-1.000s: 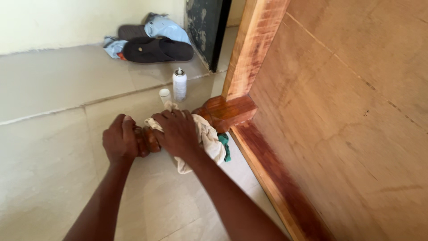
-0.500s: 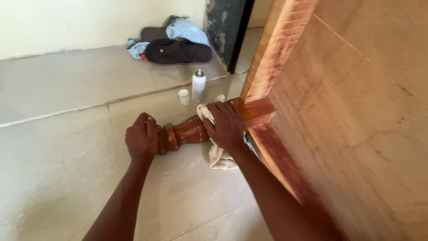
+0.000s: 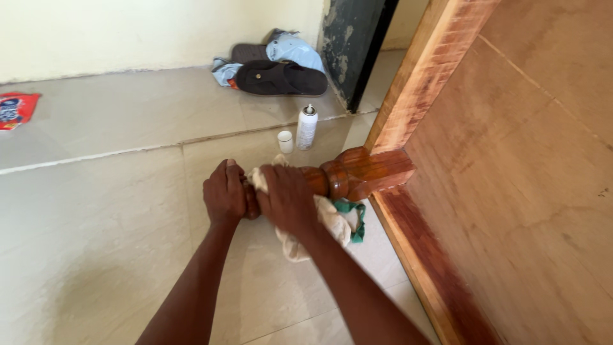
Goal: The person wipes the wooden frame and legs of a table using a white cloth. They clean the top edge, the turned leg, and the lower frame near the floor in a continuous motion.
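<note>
A turned wooden leg [image 3: 345, 177], reddish-brown and glossy, sticks out sideways from a wooden furniture frame [image 3: 408, 96] lying on its side. My left hand [image 3: 225, 193] grips the leg's free end. My right hand [image 3: 287, 198] presses a cream cloth [image 3: 329, 220] with a green edge around the leg, right beside the left hand. The cloth hangs down to the floor under the leg.
A white spray can [image 3: 307, 128] and its small white cap [image 3: 285, 141] stand on the tiled floor behind the leg. Dark sandals [image 3: 281, 78] and a light blue cloth [image 3: 295, 48] lie by the wall. A red packet [image 3: 16, 108] lies far left. A plywood panel [image 3: 530, 179] fills the right.
My right hand slid the cloth along the leg, first toward the frame, then back to the free end beside my left hand. The view shifted, bringing the red packet into sight.
</note>
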